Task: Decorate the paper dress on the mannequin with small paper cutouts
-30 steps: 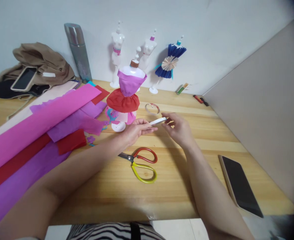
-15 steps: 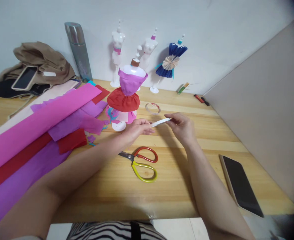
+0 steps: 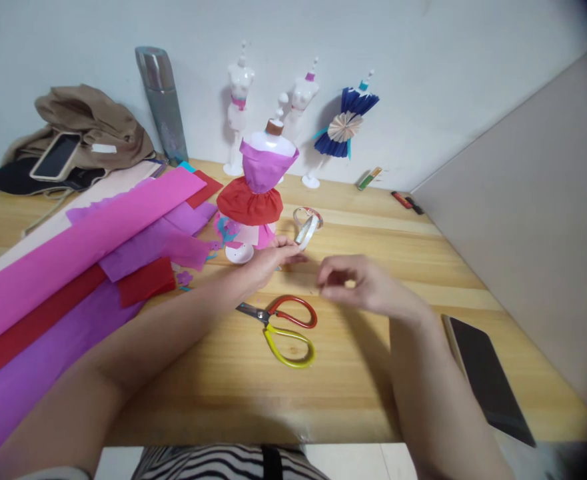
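Observation:
My left hand is closed on a thin roll of white tape, which it holds tilted upright just above the table. To its right, my right hand is curled with thumb and fingertips together. Motion smears it, and whatever it may pinch cannot be made out. Behind my left hand stands a mini mannequin in a purple paper top and a gathered red skirt, on a white round base. Below both hands lie scissors with one red and one yellow handle.
Crepe paper strips in pink, purple and red cover the left side. Several mannequins, one in a navy dress, and a metal flask stand along the wall. A ring-shaped roll lies behind the tape. A tablet lies at right.
My right hand has come off the tape roll and moved down and toward me. In my left hand the roll has turned from edge-on to tilted upright.

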`<control>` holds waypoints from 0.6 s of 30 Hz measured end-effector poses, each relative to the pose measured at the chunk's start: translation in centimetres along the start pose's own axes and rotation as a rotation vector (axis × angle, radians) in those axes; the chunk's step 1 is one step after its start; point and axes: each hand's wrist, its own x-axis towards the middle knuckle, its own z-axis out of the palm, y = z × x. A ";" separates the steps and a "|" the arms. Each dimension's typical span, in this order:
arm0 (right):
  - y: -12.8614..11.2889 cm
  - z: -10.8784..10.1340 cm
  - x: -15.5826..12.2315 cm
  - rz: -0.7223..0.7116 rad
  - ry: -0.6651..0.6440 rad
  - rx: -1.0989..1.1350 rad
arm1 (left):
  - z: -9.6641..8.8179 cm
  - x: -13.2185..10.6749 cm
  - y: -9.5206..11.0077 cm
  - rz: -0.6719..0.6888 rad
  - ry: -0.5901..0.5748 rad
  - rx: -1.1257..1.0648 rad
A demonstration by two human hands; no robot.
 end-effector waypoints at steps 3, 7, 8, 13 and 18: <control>-2.6 2.7 -0.2 0.003 -0.343 -0.251 | 0.0 0.0 0.0 -0.003 -0.018 0.010; -3.7 5.7 0.0 -0.001 -0.369 -0.619 | -0.1 -0.2 0.0 0.006 -0.046 0.029; -3.7 6.0 0.0 -0.005 -0.374 -0.646 | -0.1 -0.2 0.1 0.005 -0.055 0.034; -3.1 5.0 -0.2 -0.030 -0.354 -0.545 | -0.3 -0.4 0.5 0.000 -0.101 0.038; -2.1 2.5 -0.7 -0.028 -0.295 -0.353 | -0.7 -0.2 0.5 -0.013 -0.141 0.008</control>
